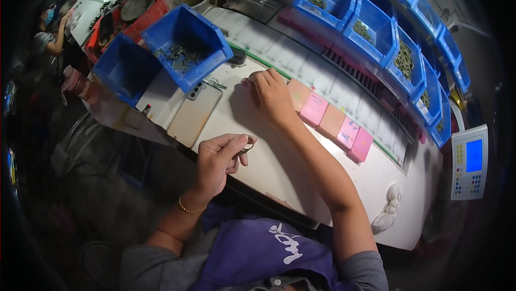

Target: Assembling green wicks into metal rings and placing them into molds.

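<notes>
Low over the near edge of the white table, my left hand [215, 163] is closed, pinching a small dark metal ring [248, 148] between thumb and fingers. Farther off, my right hand [271, 94] reaches across the tabletop with its fingers bent together and pointing down. Whatever its fingertips hold, if anything, is hidden. Beside it, to the left, a few small metal pieces [215, 83] lie by the top of a phone [196, 114]. A tilted blue bin [215, 49] with loose metal clasps in it stands just behind the phone.
Pink and tan blocks [314, 109] line the right side of my right forearm. Blue bins of metal parts [371, 25] rise on a rack at the far right. A white device with a blue screen [469, 163] and a knotted white bundle [388, 210] are at the right.
</notes>
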`<state>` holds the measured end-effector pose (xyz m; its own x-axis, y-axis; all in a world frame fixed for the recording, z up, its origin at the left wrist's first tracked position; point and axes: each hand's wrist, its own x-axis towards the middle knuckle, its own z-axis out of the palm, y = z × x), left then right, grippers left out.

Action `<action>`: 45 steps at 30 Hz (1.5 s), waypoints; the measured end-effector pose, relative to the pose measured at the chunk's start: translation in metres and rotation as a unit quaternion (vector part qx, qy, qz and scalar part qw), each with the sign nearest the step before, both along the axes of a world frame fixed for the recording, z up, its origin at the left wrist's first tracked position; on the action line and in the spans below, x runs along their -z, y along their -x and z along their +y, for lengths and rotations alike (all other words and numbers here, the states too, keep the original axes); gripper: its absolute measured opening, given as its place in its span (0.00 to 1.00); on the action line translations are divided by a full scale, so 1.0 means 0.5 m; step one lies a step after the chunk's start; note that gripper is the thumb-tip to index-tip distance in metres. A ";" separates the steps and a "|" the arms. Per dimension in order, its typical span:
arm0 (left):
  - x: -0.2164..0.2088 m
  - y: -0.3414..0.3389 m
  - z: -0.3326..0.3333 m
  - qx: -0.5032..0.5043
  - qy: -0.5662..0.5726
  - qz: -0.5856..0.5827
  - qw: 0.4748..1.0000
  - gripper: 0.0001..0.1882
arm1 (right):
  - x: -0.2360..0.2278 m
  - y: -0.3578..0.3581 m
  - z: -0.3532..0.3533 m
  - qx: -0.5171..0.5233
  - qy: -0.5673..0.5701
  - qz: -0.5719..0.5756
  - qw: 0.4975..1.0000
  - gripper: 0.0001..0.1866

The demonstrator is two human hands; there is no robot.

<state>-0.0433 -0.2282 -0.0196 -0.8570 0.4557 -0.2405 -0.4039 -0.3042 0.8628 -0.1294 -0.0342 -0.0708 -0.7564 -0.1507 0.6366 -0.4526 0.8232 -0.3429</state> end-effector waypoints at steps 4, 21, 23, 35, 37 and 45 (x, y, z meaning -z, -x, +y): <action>-0.010 -0.011 0.047 0.032 0.008 -0.005 0.999 0.13 | -0.042 -0.083 0.051 0.017 0.022 0.007 1.000 0.06; -0.038 -0.138 0.222 0.200 0.072 0.039 0.976 0.11 | -0.127 -0.560 0.113 0.078 0.643 -0.121 0.752 0.09; -0.038 -0.151 0.233 0.209 0.077 0.044 0.974 0.11 | -0.127 -0.581 0.125 0.069 0.658 -0.120 0.740 0.09; -0.048 -0.185 0.263 0.262 0.111 0.052 0.957 0.11 | -0.118 -0.652 0.163 0.074 0.579 -0.113 0.804 0.11; -0.049 -0.188 0.265 0.262 0.131 0.101 0.951 0.11 | -0.121 -0.653 0.165 0.101 0.491 -0.078 0.862 0.11; -0.055 -0.191 0.270 0.263 0.140 0.114 0.948 0.09 | -0.126 -0.656 0.156 0.142 0.437 -0.018 0.888 0.20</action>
<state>0.0524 -0.0934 0.0081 -0.5726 0.7805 -0.2509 -0.2297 0.1411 0.9630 0.1984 0.0440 -0.0078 -0.7072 0.5892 0.3907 -0.2443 0.3149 -0.9171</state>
